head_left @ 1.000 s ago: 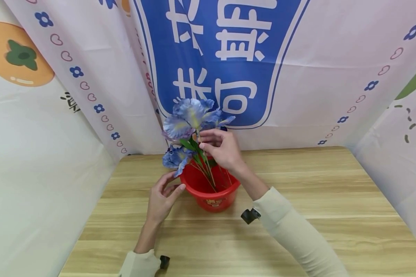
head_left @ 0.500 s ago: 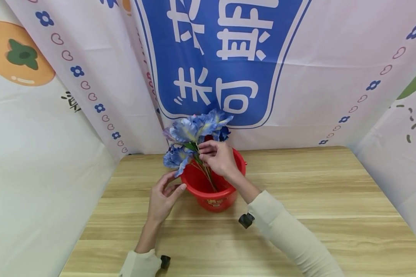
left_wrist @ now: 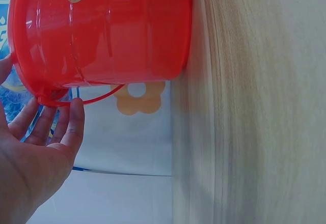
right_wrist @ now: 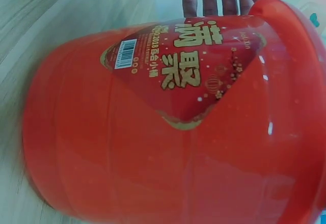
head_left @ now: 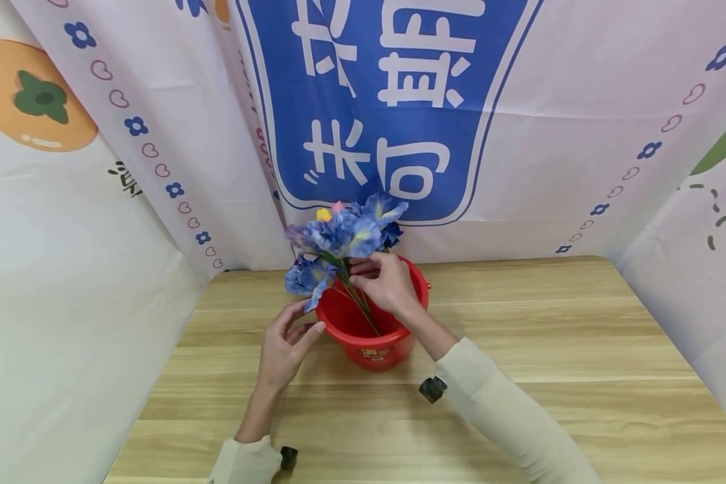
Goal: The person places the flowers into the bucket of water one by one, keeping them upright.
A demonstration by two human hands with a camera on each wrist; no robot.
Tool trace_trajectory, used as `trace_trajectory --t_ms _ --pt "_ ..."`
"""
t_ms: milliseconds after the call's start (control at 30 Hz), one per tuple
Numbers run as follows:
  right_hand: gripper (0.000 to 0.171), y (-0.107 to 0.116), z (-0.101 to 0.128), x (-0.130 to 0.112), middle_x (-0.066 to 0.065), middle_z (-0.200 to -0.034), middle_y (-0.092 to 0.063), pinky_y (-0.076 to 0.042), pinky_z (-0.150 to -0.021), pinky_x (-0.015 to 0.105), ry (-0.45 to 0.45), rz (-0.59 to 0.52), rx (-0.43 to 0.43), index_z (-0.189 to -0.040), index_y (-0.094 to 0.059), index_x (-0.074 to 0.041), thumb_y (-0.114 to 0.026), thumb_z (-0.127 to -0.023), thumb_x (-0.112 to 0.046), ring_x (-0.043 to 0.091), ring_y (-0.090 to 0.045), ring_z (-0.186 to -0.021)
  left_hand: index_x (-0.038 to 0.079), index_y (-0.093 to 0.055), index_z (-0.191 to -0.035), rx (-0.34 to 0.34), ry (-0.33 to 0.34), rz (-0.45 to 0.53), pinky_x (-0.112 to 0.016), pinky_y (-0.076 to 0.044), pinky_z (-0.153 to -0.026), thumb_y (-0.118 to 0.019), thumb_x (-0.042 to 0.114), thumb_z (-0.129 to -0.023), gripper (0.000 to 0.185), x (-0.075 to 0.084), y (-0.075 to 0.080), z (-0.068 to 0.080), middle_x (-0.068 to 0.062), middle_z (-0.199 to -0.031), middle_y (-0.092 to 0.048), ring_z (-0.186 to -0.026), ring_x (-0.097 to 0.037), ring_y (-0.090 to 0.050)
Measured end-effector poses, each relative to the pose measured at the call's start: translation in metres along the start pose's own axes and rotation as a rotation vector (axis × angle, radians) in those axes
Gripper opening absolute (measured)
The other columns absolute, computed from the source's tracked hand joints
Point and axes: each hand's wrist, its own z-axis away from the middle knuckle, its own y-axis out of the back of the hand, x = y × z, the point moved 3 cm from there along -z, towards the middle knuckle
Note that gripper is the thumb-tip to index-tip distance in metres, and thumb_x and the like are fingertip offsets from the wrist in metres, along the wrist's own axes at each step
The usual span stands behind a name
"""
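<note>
A red bucket [head_left: 369, 349] stands upright on the table, holding several blue irises [head_left: 345, 232] that look artificial. Their green stems [head_left: 353, 292] lean left inside it. My right hand [head_left: 387, 286] is over the bucket's mouth, pinching an iris stem between thumb and fingers just below the blooms. Its fingertips are partly hidden. At the left rim, my left hand [head_left: 281, 353] touches the bucket with loosely extended fingers. In the left wrist view, those fingers [left_wrist: 76, 119] lie by the red handle [left_wrist: 104, 95]. The right wrist view shows the bucket's printed label [right_wrist: 188, 71].
The wooden table [head_left: 520, 349] extends to both sides of the bucket and in front of it. A printed cloth [head_left: 550, 168] hangs right behind. Yellow [head_left: 323, 214] and pink blooms [head_left: 337, 206] show behind the irises. Small black devices are on both wrists.
My right hand has moved down with the iris, and its bloom now sits lower among the others, with yellow and pink blooms showing behind. My left hand stays at the rim.
</note>
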Motion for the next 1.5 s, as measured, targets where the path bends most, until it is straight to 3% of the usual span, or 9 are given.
trace_trajectory --t_ms 167,300,400,600,667,933,1233,1500 --pt "0.025 0.011 0.008 0.001 0.008 -0.106 -0.083 -0.066 -0.091 0.041 0.017 0.089 0.05 -0.113 -0.081 -0.009 -0.086 -0.089 -0.015 0.024 -0.077 -0.099 -0.01 -0.067 -0.132 0.002 -0.01 0.02 -0.027 -0.065 -0.093 -0.077 -0.013 -0.088 0.045 0.002 -0.001 -0.001 -0.019 -0.133 -0.068 -0.117 -0.006 -0.069" --pt "0.03 0.018 0.011 0.002 0.009 -0.11 -0.081 -0.065 -0.094 0.042 0.029 0.083 0.051 -0.117 -0.08 -0.009 -0.087 -0.089 -0.015 0.025 -0.075 -0.101 -0.01 -0.066 -0.132 -0.002 -0.012 0.019 -0.026 -0.065 -0.093 -0.077 -0.013 -0.089 0.045 0.003 -0.001 -0.001 -0.032 -0.135 -0.064 -0.116 -0.005 -0.07" --pt "0.03 0.022 0.014 0.003 0.01 -0.11 -0.081 -0.065 -0.093 0.041 0.028 0.061 0.044 -0.117 -0.079 -0.008 -0.087 -0.088 -0.014 0.025 -0.074 -0.101 -0.01 -0.067 -0.132 -0.003 -0.011 0.008 -0.026 -0.065 -0.093 -0.077 -0.013 -0.089 0.045 0.002 -0.001 0.0 -0.028 -0.134 -0.066 -0.115 -0.004 -0.07" --pt "0.031 0.027 0.016 0.002 0.013 -0.109 -0.081 -0.066 -0.093 0.04 0.034 0.021 0.038 -0.117 -0.078 -0.006 -0.087 -0.087 -0.008 0.026 -0.077 -0.101 -0.01 -0.067 -0.132 0.006 -0.008 0.003 -0.025 -0.065 -0.093 -0.078 -0.013 -0.088 0.045 0.001 0.0 0.0 0.002 -0.128 -0.071 -0.116 -0.004 -0.07" --pt "0.032 0.028 0.016 0.002 0.014 -0.109 -0.081 -0.066 -0.093 0.039 0.029 0.011 0.032 -0.117 -0.078 -0.006 -0.087 -0.086 -0.008 0.026 -0.077 -0.101 -0.009 -0.067 -0.132 0.006 -0.005 0.002 -0.025 -0.065 -0.093 -0.078 -0.012 -0.088 0.045 0.001 0.0 0.001 0.005 -0.127 -0.071 -0.116 -0.004 -0.071" --pt "0.039 0.033 0.018 0.002 0.016 -0.112 -0.08 -0.066 -0.093 0.039 0.011 -0.022 0.03 -0.124 -0.075 -0.005 -0.086 -0.086 -0.006 0.029 -0.077 -0.103 -0.01 -0.067 -0.132 -0.001 -0.014 0.008 -0.024 -0.064 -0.093 -0.078 -0.012 -0.089 0.045 0.0 0.0 0.0 -0.028 -0.135 -0.066 -0.117 -0.004 -0.07" --pt "0.052 0.041 0.019 0.001 0.025 -0.123 -0.077 -0.067 -0.091 0.037 -0.015 -0.159 0.019 -0.136 -0.067 0.003 -0.084 -0.086 0.0 0.036 -0.078 -0.11 -0.01 -0.066 -0.132 -0.007 -0.016 0.005 -0.022 -0.064 -0.093 -0.077 -0.012 -0.089 0.045 0.001 0.001 0.0 -0.028 -0.136 -0.066 -0.117 -0.003 -0.07" --pt "0.052 0.055 0.025 0.001 0.023 -0.127 -0.076 -0.067 -0.094 0.038 -0.018 -0.197 0.012 -0.138 -0.068 0.0 -0.084 -0.089 -0.002 0.036 -0.077 -0.113 -0.01 -0.066 -0.133 -0.004 -0.012 0.002 -0.023 -0.064 -0.093 -0.077 -0.012 -0.089 0.045 0.001 0.0 0.0 -0.02 -0.135 -0.068 -0.117 -0.003 -0.07"
